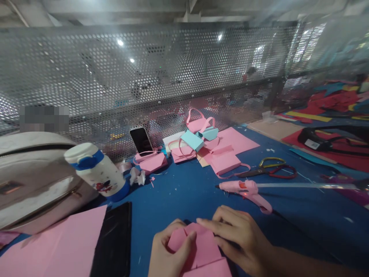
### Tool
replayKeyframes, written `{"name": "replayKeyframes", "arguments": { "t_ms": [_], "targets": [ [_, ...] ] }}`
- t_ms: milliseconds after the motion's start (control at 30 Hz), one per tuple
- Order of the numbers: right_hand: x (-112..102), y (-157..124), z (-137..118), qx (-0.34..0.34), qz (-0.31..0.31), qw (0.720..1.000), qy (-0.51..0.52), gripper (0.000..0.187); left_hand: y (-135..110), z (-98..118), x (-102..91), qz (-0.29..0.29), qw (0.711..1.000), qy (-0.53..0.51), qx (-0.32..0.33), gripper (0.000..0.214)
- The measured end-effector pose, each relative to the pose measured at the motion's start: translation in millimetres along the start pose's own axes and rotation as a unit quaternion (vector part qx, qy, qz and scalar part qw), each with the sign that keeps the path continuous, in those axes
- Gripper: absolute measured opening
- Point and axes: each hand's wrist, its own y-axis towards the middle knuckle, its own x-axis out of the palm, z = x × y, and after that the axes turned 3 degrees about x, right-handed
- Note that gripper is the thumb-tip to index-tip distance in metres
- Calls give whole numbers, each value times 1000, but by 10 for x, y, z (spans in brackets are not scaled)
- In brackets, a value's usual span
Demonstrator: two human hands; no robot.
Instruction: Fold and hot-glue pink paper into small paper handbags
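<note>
A folded piece of pink paper [203, 246] is at the bottom middle, its lower part cut off by the picture's edge. My left hand [170, 250] grips its left side, thumb on top and fingers behind. Along the upper right edge lie the fingers of my right hand [239, 234], stretched out and touching the paper. Beyond my right hand a pink glue gun [245, 188] rests on its side, a clear glue stick [300, 186] running out of its back. Scissors [268, 169] with yellow and red handles lie just behind it.
Several small paper bags [225, 159], pink and light blue, stand at the back near a phone [141, 140] and a perforated metal screen [161, 73]. A white bottle [98, 169], a pale backpack [37, 181], pink sheets [54, 246] and a black flat board [115, 238] occupy the left.
</note>
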Motion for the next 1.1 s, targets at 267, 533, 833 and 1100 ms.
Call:
{"name": "replayKeyframes", "arguments": {
  "t_ms": [267, 533, 833, 1100],
  "targets": [
    [-8, 5, -10, -1, -5, 1000, 0, 39, 2, 9, 3, -6, 1000, 16, 3, 40],
    [-1, 4, 4, 7, -9, 1000, 1, 37, 0, 0, 2, -4, 1000, 24, 7, 40],
    [-32, 21, -28, 21, -15, 1000, 12, 35, -4, 6, 10, 2, 1000, 9, 11, 41],
    [-53, 39, -52, 18, -27, 999, 19, 35, 1, -18, 0, -6, 999, 28, 14, 44]
  ]
}}
